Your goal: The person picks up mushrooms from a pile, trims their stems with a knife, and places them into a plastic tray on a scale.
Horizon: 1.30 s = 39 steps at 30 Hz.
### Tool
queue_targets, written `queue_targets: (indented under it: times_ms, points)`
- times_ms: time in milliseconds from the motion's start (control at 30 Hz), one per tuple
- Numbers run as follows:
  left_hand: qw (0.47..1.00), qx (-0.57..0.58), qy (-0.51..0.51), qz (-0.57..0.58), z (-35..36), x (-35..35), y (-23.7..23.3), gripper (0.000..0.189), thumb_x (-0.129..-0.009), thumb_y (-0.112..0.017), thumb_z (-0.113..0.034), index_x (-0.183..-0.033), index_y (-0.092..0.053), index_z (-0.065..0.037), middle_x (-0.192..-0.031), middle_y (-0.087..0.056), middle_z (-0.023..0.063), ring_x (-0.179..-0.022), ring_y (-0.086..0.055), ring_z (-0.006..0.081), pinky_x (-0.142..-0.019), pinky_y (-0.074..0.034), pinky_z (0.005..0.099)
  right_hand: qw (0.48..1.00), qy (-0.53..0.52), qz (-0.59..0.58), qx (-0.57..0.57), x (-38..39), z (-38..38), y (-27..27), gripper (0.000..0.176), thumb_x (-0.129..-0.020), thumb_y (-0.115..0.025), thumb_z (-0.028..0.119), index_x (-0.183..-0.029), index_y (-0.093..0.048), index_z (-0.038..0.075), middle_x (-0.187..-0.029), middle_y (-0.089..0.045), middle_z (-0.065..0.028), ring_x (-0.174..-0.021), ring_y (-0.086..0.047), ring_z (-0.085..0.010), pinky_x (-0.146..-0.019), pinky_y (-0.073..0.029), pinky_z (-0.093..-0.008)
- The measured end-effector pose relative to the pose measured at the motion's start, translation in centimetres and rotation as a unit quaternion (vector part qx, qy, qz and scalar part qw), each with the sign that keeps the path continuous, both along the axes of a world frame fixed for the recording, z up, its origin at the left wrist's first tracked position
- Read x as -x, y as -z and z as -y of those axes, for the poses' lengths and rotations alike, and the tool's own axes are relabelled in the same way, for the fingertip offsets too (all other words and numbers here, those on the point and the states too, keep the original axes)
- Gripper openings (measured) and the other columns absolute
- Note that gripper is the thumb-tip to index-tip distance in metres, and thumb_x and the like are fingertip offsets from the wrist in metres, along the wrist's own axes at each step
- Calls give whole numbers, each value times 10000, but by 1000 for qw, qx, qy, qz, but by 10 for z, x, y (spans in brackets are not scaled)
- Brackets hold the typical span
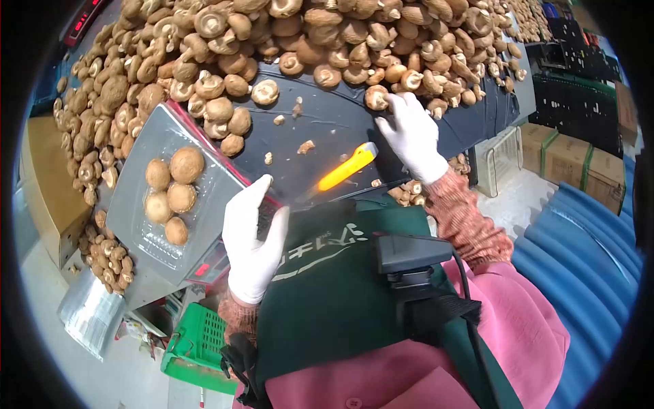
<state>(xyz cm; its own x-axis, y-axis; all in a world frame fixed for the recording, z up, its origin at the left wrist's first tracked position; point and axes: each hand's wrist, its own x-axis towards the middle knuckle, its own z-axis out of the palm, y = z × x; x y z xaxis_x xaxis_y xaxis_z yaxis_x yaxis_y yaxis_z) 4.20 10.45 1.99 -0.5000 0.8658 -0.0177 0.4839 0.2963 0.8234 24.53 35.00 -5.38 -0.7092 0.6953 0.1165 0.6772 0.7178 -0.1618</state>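
My left hand (pixel 252 238), in a white glove, has its thumb and fingers apart beside the right edge of a clear plastic tray (pixel 197 232); nothing shows between them. Several brown mushrooms (pixel 182 198) lie in that tray. My right hand (pixel 414 136), also gloved in white, is at the front of a big mushroom pile (pixel 402 34). Its fingertips touch or nearly touch a mushroom (pixel 377 97) with its pale underside showing; whether they grip it I cannot tell. A yellow cutter (pixel 347 167) lies on the dark table surface between my hands.
Stem scraps (pixel 306 146) lie on the dark surface. A red digital display (pixel 83 20) is at the top left. A green basket (pixel 197 341) stands below on the left, and more mushrooms (pixel 109 262) lie near a silvery container (pixel 92 313). Cardboard boxes (pixel 562 157) are at right.
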Motion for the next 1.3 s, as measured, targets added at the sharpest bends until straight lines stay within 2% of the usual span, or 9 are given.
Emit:
queue_targets:
  times_ms: [133, 233, 367, 500, 633, 767, 867, 967, 1300]
  points:
    - [1000, 12, 10, 14, -4, -7, 0, 461, -806, -708, 40, -1256, -624, -12, -1172, -664, 134, -1090, -637, 256, -966, -487, 344, 992, -46, -11, -114, 6, -19, 36, 350, -729, -719, 144, -1067, -629, 127, -961, -606, -32, -821, -597, -237, -688, -502, -381]
    - [1000, 17, 14, 21, -10, -9, -3, 448, -818, -686, 60, -1257, -617, 0, -1182, -670, 137, -1104, -648, 238, -975, -487, 332, 992, -7, -129, 15, 2, -21, 32, 354, -764, -735, 165, -1101, -644, 105, -939, -621, -36, -818, -622, -232, -681, -508, -352]
    - [999, 0, 32, 37, -25, -11, 0, 443, -822, -705, 32, -1255, -615, 2, -1171, -679, 148, -1109, -651, 247, -983, -485, 346, 635, 162, -344, 672, -5, -18, -7, 388, -915, -690, 193, -1247, -595, 18, -996, -636, -10, -786, -580, -85, -701, -493, -240]
    - [997, -15, 50, 52, -45, -19, 8, 479, -828, -721, 18, -1289, -593, 9, -1200, -672, 160, -1126, -649, 245, -1022, -471, 341, 572, 98, -375, 723, 9, 7, -35, 390, -927, -675, 155, -1275, -573, 10, -1113, -628, -33, -923, -569, -63, -797, -475, -223]
    - [940, -54, -83, 327, -61, -40, 18, 682, -822, -790, -87, -1410, -457, 8, -1273, -621, 214, -1075, -664, 244, -882, -557, 327, 736, 8, -316, 599, 22, 32, -50, 448, -858, -735, 67, -1274, -575, 25, -1176, -628, -29, -985, -577, -76, -853, -474, -231]
    - [852, -64, -89, 512, -66, -39, 6, 658, -867, -735, -60, -1426, -401, 34, -1324, -556, 169, -1170, -597, 207, -1003, -496, 321, 839, -153, -314, 418, 29, 49, -52, 477, -818, -762, 39, -1260, -585, 43, -1171, -639, -60, -971, -630, -121, -839, -524, -276]
    - [833, -107, -73, 537, -62, -40, 12, 633, -886, -688, -61, -1439, -391, 20, -1353, -529, 160, -1231, -561, 226, -1051, -467, 364, 847, -180, -332, 374, 28, 52, -51, 498, -808, -742, 6, -1277, -575, 35, -1188, -636, -73, -1005, -637, -140, -858, -538, -297]
    - [692, -164, -52, 701, -57, -33, 10, 644, -894, -660, -88, -1458, -366, 12, -1365, -511, 164, -1271, -538, 268, -1074, -454, 419, 795, -128, -389, 447, 25, 53, -61, 510, -822, -712, -10, -1306, -557, 32, -1219, -629, -75, -1035, -630, -146, -885, -532, -294]
    - [660, -216, -78, 715, -10, -12, 7, 807, -865, -730, -170, -1526, -276, -85, -1461, -427, 257, -1150, -596, 389, -908, -526, 407, 826, -78, -339, 444, 23, 56, -59, 477, -858, -624, -40, -1325, -546, 28, -1154, -615, -65, -966, -623, -133, -856, -507, -261]
